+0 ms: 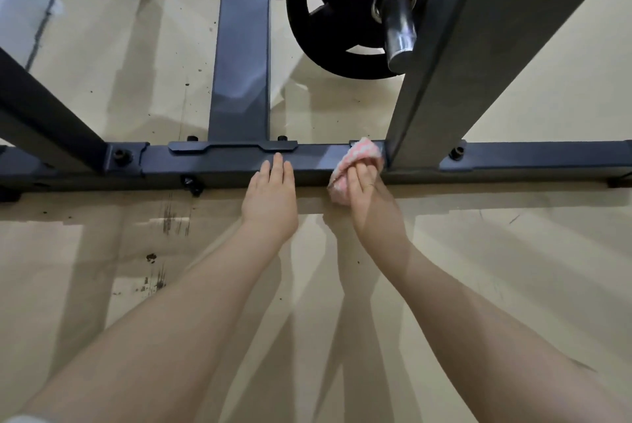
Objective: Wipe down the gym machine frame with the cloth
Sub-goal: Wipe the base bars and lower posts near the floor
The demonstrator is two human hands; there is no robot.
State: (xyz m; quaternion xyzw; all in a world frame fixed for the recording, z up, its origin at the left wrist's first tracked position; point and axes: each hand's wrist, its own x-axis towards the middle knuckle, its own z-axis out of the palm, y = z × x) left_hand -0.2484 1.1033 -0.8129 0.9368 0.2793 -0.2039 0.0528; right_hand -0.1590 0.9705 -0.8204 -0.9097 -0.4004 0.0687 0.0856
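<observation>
Right hand (363, 190) reaches forward, arm extended, grip curled tight around bunched pink-and-white checked cloth (355, 162), pressing it onto dark metal base bar of gym machine frame (222, 162), just beside grey upright post (441, 56). Left hand (271, 198) lies flat, fingers straight, tips resting on same bar, left of cloth.

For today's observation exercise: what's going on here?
A person is crouched over a gym machine, cleaning its frame. The right hand grips a pink checked cloth and presses it on the low crossbar, right beside the upright post. The left hand rests flat on the same bar, fingers straight. A weight plate sits on a steel peg behind.
</observation>
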